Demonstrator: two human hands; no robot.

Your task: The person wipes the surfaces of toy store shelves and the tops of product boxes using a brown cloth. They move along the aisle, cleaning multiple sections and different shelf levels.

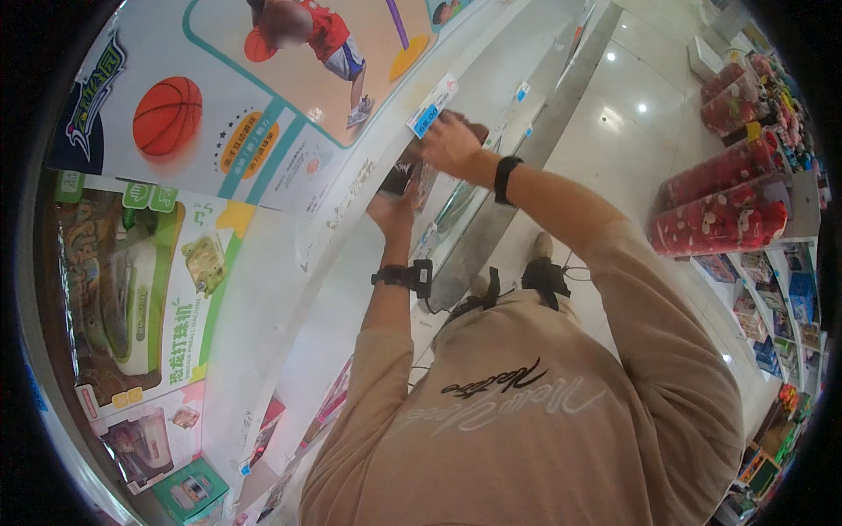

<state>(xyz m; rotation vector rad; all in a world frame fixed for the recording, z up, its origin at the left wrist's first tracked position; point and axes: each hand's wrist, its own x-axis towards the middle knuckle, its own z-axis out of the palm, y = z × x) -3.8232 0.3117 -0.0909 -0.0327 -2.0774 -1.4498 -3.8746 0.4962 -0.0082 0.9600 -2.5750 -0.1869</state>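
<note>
A dark boxed item (398, 176) with a clear or glossy side sits at the shelf edge, between my hands. My left hand (393, 209) is against its near end, with the thumb side raised along it; it appears to grip the box. My right hand (452, 146) lies over its far end, fingers bent, beside a brown part and just under a blue-and-white price tag (431, 119). The shelf edge and the tag partly hide the box and my right fingertips. Both wrists wear black straps.
A large basketball toy box (289, 92) and a green pinball toy box (191, 296) stand on the white shelf (263, 269) at left. Lower shelves run beneath. Across the tiled aisle (592, 125) are red cylindrical packages (723, 217) and stocked shelves.
</note>
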